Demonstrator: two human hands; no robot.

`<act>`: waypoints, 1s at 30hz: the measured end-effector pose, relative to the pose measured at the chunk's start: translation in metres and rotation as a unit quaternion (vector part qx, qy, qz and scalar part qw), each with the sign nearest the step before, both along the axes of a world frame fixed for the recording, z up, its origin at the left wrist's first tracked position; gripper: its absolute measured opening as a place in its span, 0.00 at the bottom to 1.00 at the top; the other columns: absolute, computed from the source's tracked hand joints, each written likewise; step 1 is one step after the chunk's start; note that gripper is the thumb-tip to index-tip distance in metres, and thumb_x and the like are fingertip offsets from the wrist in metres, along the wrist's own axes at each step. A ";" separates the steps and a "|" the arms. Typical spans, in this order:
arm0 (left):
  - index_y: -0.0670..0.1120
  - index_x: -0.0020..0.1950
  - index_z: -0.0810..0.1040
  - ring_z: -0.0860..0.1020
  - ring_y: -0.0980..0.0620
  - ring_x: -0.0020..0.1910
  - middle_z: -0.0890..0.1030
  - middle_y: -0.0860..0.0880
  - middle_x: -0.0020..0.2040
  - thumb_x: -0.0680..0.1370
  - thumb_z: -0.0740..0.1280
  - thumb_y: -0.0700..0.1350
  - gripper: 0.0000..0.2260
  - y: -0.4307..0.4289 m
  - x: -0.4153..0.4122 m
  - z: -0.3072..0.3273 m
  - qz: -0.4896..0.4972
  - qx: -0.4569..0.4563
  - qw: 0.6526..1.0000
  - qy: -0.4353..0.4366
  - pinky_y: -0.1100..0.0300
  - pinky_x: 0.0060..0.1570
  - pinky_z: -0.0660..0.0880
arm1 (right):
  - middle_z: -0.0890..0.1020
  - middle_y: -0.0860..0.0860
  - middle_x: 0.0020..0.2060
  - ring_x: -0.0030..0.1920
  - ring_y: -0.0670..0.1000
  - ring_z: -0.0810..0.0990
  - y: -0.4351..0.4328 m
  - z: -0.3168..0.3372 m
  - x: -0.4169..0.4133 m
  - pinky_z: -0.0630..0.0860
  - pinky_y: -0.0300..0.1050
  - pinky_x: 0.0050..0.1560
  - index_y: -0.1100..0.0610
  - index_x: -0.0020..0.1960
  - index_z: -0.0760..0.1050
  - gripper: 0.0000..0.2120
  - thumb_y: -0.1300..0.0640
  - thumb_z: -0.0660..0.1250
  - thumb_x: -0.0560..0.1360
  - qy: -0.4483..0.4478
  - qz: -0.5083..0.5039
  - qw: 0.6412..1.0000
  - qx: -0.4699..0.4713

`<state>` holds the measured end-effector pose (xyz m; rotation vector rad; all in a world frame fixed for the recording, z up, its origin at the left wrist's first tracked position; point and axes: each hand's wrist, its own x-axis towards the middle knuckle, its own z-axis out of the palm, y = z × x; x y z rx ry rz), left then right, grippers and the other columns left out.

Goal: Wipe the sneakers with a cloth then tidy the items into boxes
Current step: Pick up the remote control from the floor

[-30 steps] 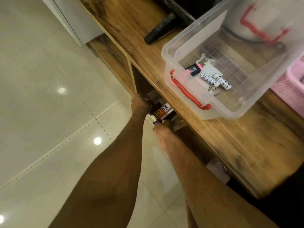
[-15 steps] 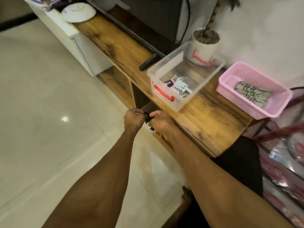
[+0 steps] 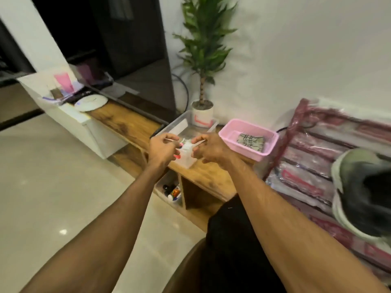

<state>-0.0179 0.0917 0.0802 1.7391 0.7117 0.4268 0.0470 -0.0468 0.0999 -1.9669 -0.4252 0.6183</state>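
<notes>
Clear plastic box [image 3: 181,126] sits on the wooden desk [image 3: 127,123] right behind my hands, its front corner showing between them. My left hand [image 3: 161,150] and right hand [image 3: 212,149] are raised side by side in front of it, a little apart, fingers curled inward. The blur keeps me from telling whether either one pinches anything. Just to the right of the box is a pink basket [image 3: 247,152] with a folded checked cloth [image 3: 251,141] lying inside. Behind the box stands a potted plant [image 3: 202,115] in a white pot against the wall. Under the desk, an open shelf holds a few small bottles [image 3: 173,193]. Far to my right, a dark sneaker [image 3: 359,193] with a white sole rests on a plastic-wrapped reddish bundle [image 3: 313,161], well apart from both containers.
</notes>
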 end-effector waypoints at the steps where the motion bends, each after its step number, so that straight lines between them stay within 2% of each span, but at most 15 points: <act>1: 0.42 0.47 0.81 0.82 0.45 0.34 0.83 0.44 0.37 0.74 0.66 0.32 0.08 -0.012 0.007 0.011 -0.017 0.006 1.000 -0.015 0.49 0.37 0.80 | 0.82 0.58 0.47 0.46 0.55 0.81 -0.012 0.010 0.005 0.80 0.50 0.44 0.57 0.51 0.78 0.14 0.68 0.73 0.69 -0.008 -0.010 1.000 0.012; 3: 0.40 0.48 0.80 0.79 0.48 0.30 0.82 0.44 0.35 0.74 0.65 0.31 0.08 -0.043 0.024 0.035 -0.058 0.010 0.997 -0.049 0.53 0.32 0.77 | 0.83 0.62 0.43 0.40 0.55 0.80 -0.045 0.031 0.015 0.77 0.51 0.40 0.62 0.52 0.78 0.13 0.70 0.72 0.68 -0.024 -0.046 0.998 0.042; 6: 0.41 0.49 0.80 0.79 0.48 0.30 0.83 0.42 0.37 0.73 0.64 0.31 0.10 -0.098 0.052 0.068 -0.126 0.023 0.988 -0.088 0.57 0.31 0.76 | 0.82 0.60 0.40 0.36 0.53 0.79 -0.097 0.065 0.029 0.76 0.47 0.38 0.62 0.52 0.79 0.13 0.68 0.71 0.69 -0.053 -0.091 0.993 0.051; 9: 0.46 0.46 0.80 0.80 0.48 0.31 0.84 0.42 0.38 0.74 0.64 0.32 0.10 -0.153 0.077 0.095 -0.198 0.042 0.972 -0.120 0.56 0.31 0.76 | 0.83 0.61 0.41 0.36 0.52 0.79 -0.154 0.097 0.042 0.76 0.45 0.38 0.62 0.53 0.79 0.13 0.68 0.71 0.69 -0.085 -0.143 0.984 0.070; 12: 0.46 0.46 0.81 0.81 0.48 0.30 0.84 0.42 0.39 0.72 0.65 0.33 0.10 -0.205 0.099 0.117 -0.246 0.061 0.956 -0.144 0.56 0.31 0.76 | 0.83 0.62 0.41 0.35 0.54 0.80 -0.212 0.120 0.046 0.76 0.46 0.35 0.63 0.52 0.79 0.12 0.68 0.71 0.69 -0.114 -0.199 0.968 0.102; 15: 0.49 0.45 0.81 0.82 0.48 0.31 0.84 0.43 0.39 0.70 0.67 0.35 0.10 -0.261 0.114 0.130 -0.288 0.072 0.941 -0.159 0.56 0.34 0.78 | 0.84 0.60 0.41 0.39 0.58 0.84 -0.273 0.130 0.040 0.80 0.48 0.39 0.62 0.52 0.79 0.11 0.68 0.71 0.70 -0.138 -0.258 0.950 0.110; 21: 0.49 0.49 0.82 0.83 0.50 0.31 0.84 0.47 0.38 0.72 0.68 0.36 0.10 -0.380 0.118 0.137 -0.390 0.091 0.899 -0.178 0.55 0.38 0.81 | 0.84 0.56 0.42 0.37 0.52 0.83 -0.395 0.141 0.013 0.80 0.46 0.38 0.61 0.52 0.80 0.10 0.65 0.72 0.71 -0.158 -0.369 0.909 0.110; 24: 0.48 0.50 0.81 0.83 0.50 0.31 0.84 0.46 0.40 0.72 0.68 0.35 0.11 -0.445 0.109 0.143 -0.445 0.082 0.873 -0.182 0.57 0.33 0.79 | 0.84 0.57 0.42 0.34 0.53 0.82 -0.461 0.148 -0.013 0.77 0.44 0.33 0.62 0.51 0.80 0.09 0.66 0.71 0.71 -0.176 -0.436 0.876 0.106; 26: 0.48 0.50 0.81 0.82 0.51 0.29 0.84 0.45 0.40 0.72 0.68 0.35 0.11 -0.484 0.099 0.144 -0.480 0.075 0.855 -0.182 0.58 0.31 0.78 | 0.84 0.58 0.42 0.33 0.53 0.81 -0.499 0.149 -0.032 0.76 0.45 0.33 0.64 0.50 0.79 0.09 0.67 0.69 0.71 -0.190 -0.478 0.852 0.099; 30: 0.46 0.51 0.81 0.82 0.49 0.29 0.83 0.44 0.39 0.71 0.68 0.34 0.12 -0.567 0.068 0.126 -0.572 0.058 0.804 -0.153 0.57 0.30 0.78 | 0.85 0.57 0.42 0.33 0.52 0.80 -0.576 0.130 -0.079 0.75 0.44 0.33 0.64 0.51 0.80 0.09 0.66 0.67 0.71 -0.196 -0.588 0.779 0.096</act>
